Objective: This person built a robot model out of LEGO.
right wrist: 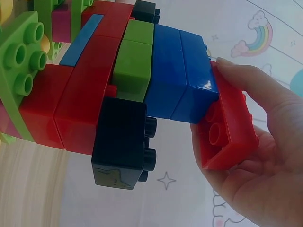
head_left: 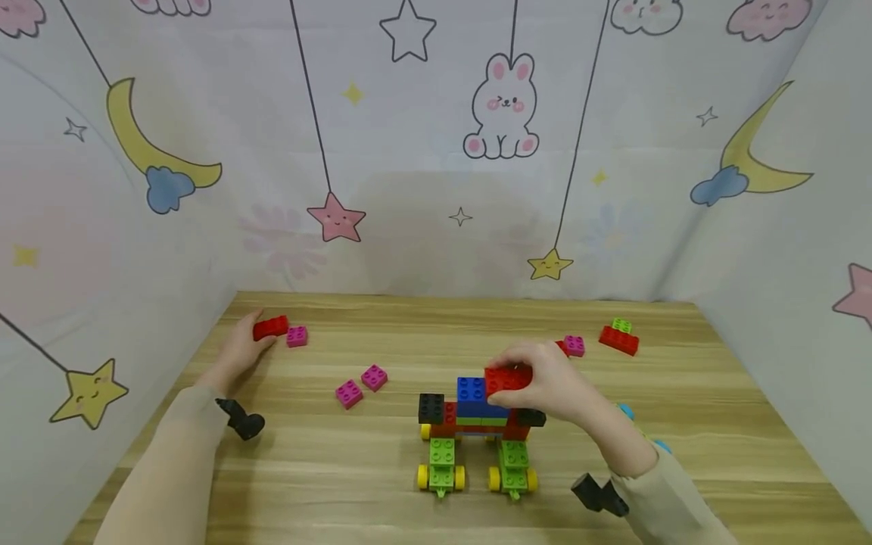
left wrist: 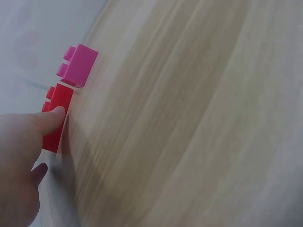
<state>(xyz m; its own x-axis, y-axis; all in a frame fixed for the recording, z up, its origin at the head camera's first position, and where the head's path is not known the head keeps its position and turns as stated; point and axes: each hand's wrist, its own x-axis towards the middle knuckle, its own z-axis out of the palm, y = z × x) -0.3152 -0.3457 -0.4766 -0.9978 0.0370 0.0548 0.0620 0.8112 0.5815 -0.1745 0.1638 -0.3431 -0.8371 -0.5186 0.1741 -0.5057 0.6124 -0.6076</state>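
Note:
At the far left of the table my left hand (head_left: 240, 344) holds a long red building brick (head_left: 271, 327) between thumb and fingers. In the left wrist view the thumb presses this brick's side, beside a pink brick (left wrist: 81, 65). My right hand (head_left: 555, 378) pinches another red brick (right wrist: 232, 125) by its sides. That brick overhangs the blue bricks (right wrist: 168, 71) topping a wheeled brick build, its hollow underside partly showing. The build has red and green layers, black bricks (right wrist: 120, 142) at both sides, and green wheeled bases (head_left: 441, 458) with yellow wheels.
Two pink bricks (head_left: 361, 386) lie left of the build. Behind the right hand are a pink brick (head_left: 574, 345) and a red brick (head_left: 618, 341) with a small green one. Blue pieces (head_left: 625, 411) show beyond the right forearm. Printed cloth walls enclose the table.

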